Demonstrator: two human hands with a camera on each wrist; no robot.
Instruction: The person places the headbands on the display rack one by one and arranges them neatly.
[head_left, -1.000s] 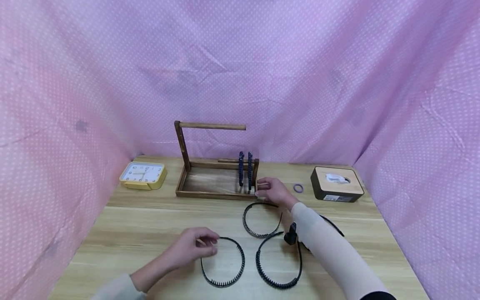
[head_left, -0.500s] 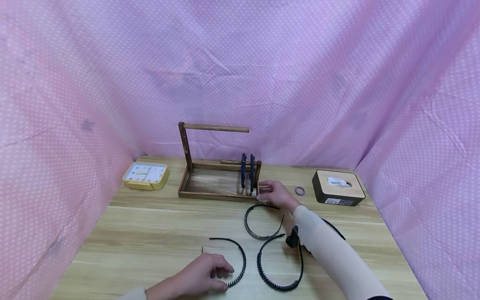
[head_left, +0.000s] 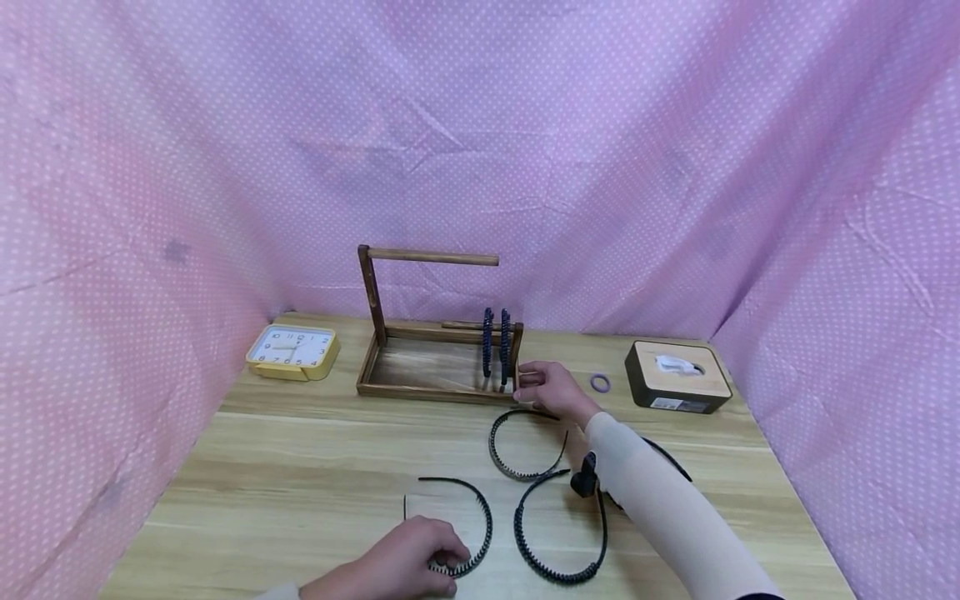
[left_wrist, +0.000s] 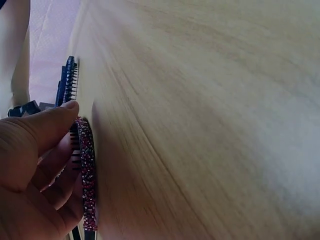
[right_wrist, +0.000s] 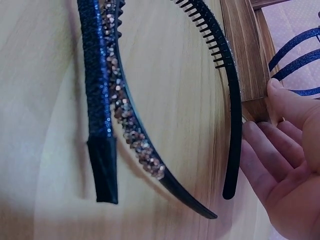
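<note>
Red and sparkly, the headband (left_wrist: 88, 180) is lying on the table (head_left: 300, 467) at your left hand (head_left: 411, 554). That hand is curving around it; I cannot tell if it is pinching. You should be holding it softly, I think, minding its little teeth (left_wrist: 76, 154). Farther off, your right hand (head_left: 557, 389) is gripping the end of the wooden rack (head_left: 435, 392); that is probably helping. Just left of that hand, two blue headbands (head_left: 505, 346) are hanging.

Glittery toothed headband (head_left: 489, 527), flat, wooden rack (head_left: 423, 364)
</note>
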